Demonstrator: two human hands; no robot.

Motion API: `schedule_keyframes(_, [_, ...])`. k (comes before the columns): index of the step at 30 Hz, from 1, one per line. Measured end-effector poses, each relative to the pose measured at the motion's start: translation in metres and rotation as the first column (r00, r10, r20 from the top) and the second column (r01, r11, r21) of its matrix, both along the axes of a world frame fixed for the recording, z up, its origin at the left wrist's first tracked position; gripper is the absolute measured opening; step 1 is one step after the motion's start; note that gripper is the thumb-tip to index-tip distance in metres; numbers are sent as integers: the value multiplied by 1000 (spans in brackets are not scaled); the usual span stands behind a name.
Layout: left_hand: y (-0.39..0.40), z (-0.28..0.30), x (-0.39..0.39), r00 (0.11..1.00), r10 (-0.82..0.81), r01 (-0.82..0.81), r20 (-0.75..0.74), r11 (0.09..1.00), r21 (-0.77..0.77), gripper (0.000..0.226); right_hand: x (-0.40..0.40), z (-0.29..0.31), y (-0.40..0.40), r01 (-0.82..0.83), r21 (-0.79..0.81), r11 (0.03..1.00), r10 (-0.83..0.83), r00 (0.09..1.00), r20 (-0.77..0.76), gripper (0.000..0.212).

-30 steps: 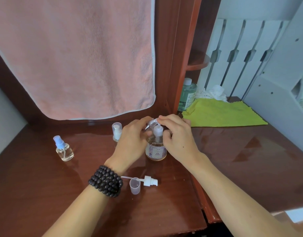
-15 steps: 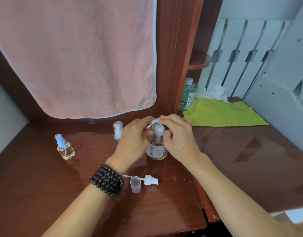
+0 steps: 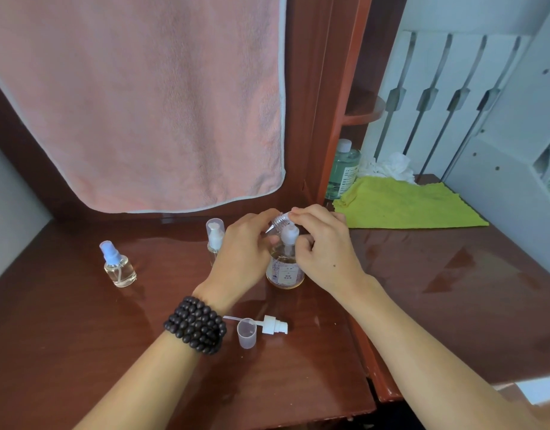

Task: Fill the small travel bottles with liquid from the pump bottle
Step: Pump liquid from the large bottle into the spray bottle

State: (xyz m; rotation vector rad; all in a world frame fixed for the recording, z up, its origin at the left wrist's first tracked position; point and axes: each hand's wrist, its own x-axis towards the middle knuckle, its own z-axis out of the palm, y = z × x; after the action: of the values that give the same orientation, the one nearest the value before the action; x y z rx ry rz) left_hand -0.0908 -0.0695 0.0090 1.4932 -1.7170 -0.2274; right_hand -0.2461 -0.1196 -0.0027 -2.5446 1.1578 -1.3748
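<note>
The pump bottle (image 3: 285, 270), round with amber liquid and a white pump head, stands mid-table. My left hand (image 3: 242, 256) holds a small clear travel bottle (image 3: 277, 223) tilted at the pump head, with only its threaded neck showing. My right hand (image 3: 324, 248) curls over the pump head, thumb at the collar and a fingertip touching the small bottle. A travel bottle with a blue spray cap (image 3: 118, 265) stands at the left. Another with a clear cap (image 3: 214, 238) stands partly hidden behind my left hand. A loose white pump top (image 3: 272, 324) and a clear cap (image 3: 246, 333) lie near me.
A pink towel (image 3: 137, 103) hangs over the back of the brown table (image 3: 81, 352). At the right rear lie a green cloth (image 3: 407, 206), a green-tinted bottle (image 3: 343, 169) and crumpled white tissue (image 3: 391, 166). A white slatted panel (image 3: 453, 97) stands at the far right.
</note>
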Motion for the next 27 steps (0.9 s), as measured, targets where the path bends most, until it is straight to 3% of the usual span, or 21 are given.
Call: schedule_keyframes(27, [-1,-6,-3,1000,21,-21,1,1000,9,39,3,-5,2,11,76,997,-11,1000,-5,44])
